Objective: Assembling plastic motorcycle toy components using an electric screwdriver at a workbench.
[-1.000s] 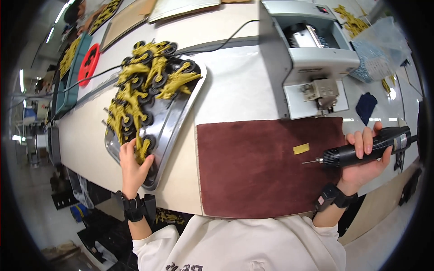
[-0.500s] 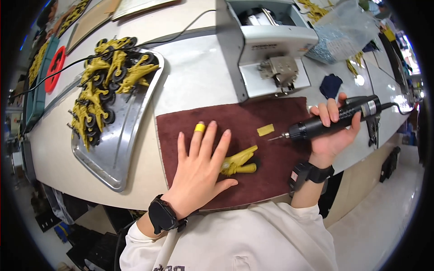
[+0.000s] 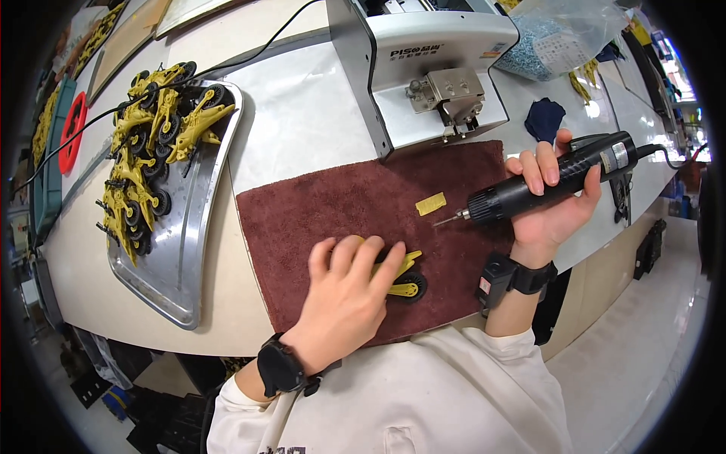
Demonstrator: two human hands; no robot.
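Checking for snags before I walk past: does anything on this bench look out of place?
A black cable crosses over the yellow-and-black wheeled pieces heaped on the metal tray, where it might snag; whether it touches them is unclear. A small yellow strip also lies alone on the maroon mat near the black electric screwdriver.

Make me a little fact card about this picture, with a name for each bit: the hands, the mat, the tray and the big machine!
Left hand: fingers bent over a yellow piece with a black wheel; grip hidden
Right hand: holding a black power screwdriver, tip pointing left
Mat: dark red cloth, under the yellow piece
Also on mat: small yellow strip, near the screwdriver tip
Tray: metal, on the left, holding a heap of yellow pieces with black wheels
Machine: grey and silver, beyond the mat
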